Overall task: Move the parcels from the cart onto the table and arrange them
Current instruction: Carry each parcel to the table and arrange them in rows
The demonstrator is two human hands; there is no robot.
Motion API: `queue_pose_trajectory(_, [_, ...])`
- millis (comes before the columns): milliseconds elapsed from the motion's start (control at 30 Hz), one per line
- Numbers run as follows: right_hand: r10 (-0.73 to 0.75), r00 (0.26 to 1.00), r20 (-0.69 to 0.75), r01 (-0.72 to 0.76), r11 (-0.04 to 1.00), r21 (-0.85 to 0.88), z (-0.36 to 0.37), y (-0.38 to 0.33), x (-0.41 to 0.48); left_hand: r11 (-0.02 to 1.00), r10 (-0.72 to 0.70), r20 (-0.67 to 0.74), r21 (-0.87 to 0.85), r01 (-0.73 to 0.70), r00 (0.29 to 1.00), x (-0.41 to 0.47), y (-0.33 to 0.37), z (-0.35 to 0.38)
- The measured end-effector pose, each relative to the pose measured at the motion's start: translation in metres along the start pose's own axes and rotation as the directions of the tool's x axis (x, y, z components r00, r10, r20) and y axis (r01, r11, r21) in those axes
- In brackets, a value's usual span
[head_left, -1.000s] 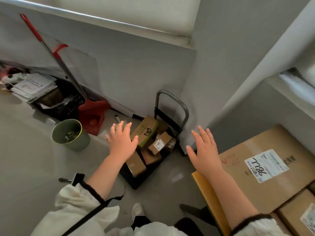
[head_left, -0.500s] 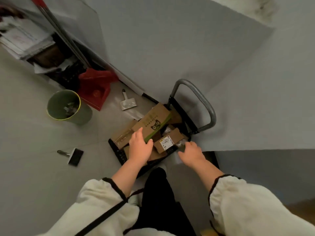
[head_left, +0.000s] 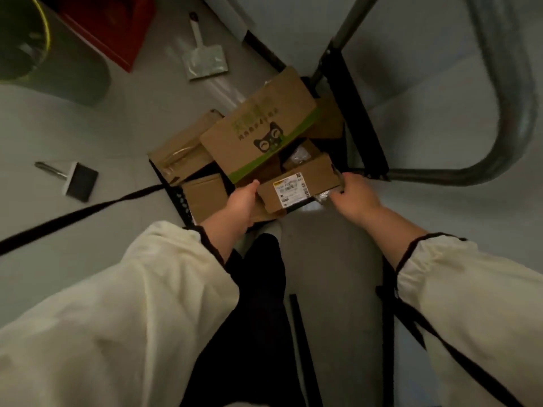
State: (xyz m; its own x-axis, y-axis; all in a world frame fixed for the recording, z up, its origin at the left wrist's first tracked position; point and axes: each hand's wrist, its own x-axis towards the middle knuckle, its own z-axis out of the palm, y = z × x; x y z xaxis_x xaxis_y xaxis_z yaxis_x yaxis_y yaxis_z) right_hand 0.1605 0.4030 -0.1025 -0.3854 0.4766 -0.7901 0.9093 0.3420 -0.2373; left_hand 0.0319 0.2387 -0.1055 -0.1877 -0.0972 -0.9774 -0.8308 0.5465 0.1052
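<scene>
L hand is clamped on the left end of the small labelled box. Thumb is up against the top edge, other fingers are tucked under where I can't see them. R hand has the opposite end, fingers curled round the right corner. So both hands are closed on the same parcel, one per end, nothing else in either. Palms roughly face each other, wrists bent down. Both forearms reach down and fwd out of cream sleeves, w/ the person leaning right over the load.

Handling, imo: plain corrugated cardboard, so stiff, dry and not slippery. It's small enough that it's prob light, but contents are unknown so I wouldn't rule out fragile. An end-to-end squeeze looks like the right hold, since it keeps the label up and doesn't pry any flap. One thing tho: a shiny plastic-wrapped bit sits just beside the R fingers and could get dragged along.

The box is at the near edge of the cart, on top of the pile. Can't tell if it's lifted clear yet. Right behind it the cat-logo box lies tilted across the stack. There's a taped box and a plain box on the left of the deck. Table isn't in view. On the floor nearby are a scraper and a brush.
</scene>
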Motion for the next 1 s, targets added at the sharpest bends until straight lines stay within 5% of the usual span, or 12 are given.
queue_pose_trajectory(300, [0.146,0.982,-0.118,-0.109,0.955,0.275,0.059,0.009,0.087,0.971,-0.06,0.213,-0.215,0.106,0.975,0.08,-0.024,0.02])
queue_pose_trajectory(667, [0.169,0.972,-0.166,-0.088,0.908,0.41,0.013,-0.02,0.005,0.989,0.028,0.206,-0.147,0.003,0.978,-0.014,-0.004,-0.017])
queue_pose_trajectory(833, [0.061,0.948,-0.311,0.098,0.877,0.47,-0.046,-0.065,-0.082,0.967,0.253,0.142,-0.051,-0.248,0.957,-0.114,0.023,-0.058])
queue_pose_trajectory(1000, [-0.096,0.879,-0.467,0.363,0.77,0.525,-0.126,-0.131,-0.182,0.801,0.599,0.117,-0.074,-0.594,0.792,-0.229,0.069,-0.129])
